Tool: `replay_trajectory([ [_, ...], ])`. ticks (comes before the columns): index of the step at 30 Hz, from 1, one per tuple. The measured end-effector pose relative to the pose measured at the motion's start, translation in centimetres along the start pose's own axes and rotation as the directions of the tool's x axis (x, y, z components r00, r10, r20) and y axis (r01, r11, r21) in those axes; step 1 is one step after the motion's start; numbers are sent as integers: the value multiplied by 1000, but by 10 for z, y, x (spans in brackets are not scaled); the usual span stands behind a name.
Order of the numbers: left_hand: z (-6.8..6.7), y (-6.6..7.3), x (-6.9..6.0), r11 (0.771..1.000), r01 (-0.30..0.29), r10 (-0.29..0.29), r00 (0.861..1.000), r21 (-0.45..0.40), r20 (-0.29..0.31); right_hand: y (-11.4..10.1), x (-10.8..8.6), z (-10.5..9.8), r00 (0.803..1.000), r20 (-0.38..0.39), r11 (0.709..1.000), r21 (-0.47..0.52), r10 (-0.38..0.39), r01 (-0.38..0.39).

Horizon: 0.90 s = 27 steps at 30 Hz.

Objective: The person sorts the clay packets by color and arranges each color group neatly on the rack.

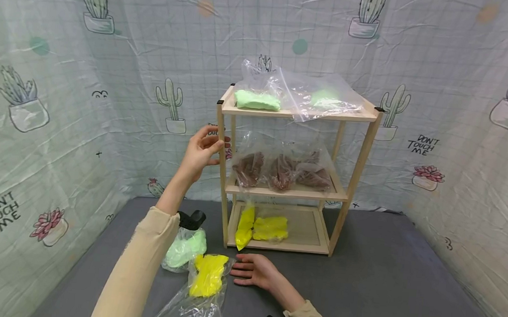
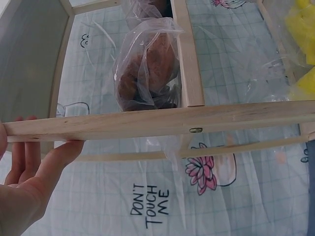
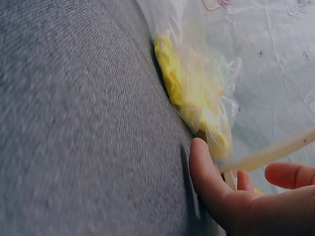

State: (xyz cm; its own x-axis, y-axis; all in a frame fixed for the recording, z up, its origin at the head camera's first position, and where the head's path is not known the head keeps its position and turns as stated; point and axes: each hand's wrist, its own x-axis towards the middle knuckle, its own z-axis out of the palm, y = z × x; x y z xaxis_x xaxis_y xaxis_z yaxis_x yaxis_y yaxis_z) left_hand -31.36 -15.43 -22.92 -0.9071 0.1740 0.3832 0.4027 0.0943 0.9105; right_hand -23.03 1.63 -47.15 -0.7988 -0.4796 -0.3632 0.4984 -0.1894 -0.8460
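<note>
My left hand (image 1: 199, 152) grips the left front post (image 1: 220, 176) of a small wooden shelf rack between its middle and top boards. In the left wrist view, fingers (image 2: 61, 160) reach round that post. My right hand (image 1: 256, 272) is low over the grey surface in front of the rack, fingers extended. Beside its fingertips lies a clear plastic bag with a bright yellow, lumpy filling (image 1: 209, 275). The right wrist view shows this yellow-filled bag (image 3: 194, 96) just beyond the thumb (image 3: 204, 167); whether they touch, I cannot tell.
Pale green bags (image 1: 257, 100) lie on the top board. Several bags with brown contents (image 1: 282, 173) stand on the middle board. Yellow bags (image 1: 270, 228) rest on the bottom board, one overhanging its front edge. Another pale green bag (image 1: 186, 249) lies left of the rack.
</note>
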Motion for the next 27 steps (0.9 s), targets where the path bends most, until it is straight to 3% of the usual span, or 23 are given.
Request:
replay_trajectory([
  [7, 0, 0, 1, 1000, 2, -2, 1000, -8, -7, 1, 3, 9, 1000, 16, 1000, -25, 14, -14],
  [18, 2, 6, 2, 1000, -9, 9, 1000, -1, 1, -1, 3, 16, 998, -60, 997, -82, -20, 15],
  [27, 2, 2, 0, 1000, -7, 7, 1000, 3, -5, 3, 1, 17, 997, -81, 994, -110, -7, -2],
])
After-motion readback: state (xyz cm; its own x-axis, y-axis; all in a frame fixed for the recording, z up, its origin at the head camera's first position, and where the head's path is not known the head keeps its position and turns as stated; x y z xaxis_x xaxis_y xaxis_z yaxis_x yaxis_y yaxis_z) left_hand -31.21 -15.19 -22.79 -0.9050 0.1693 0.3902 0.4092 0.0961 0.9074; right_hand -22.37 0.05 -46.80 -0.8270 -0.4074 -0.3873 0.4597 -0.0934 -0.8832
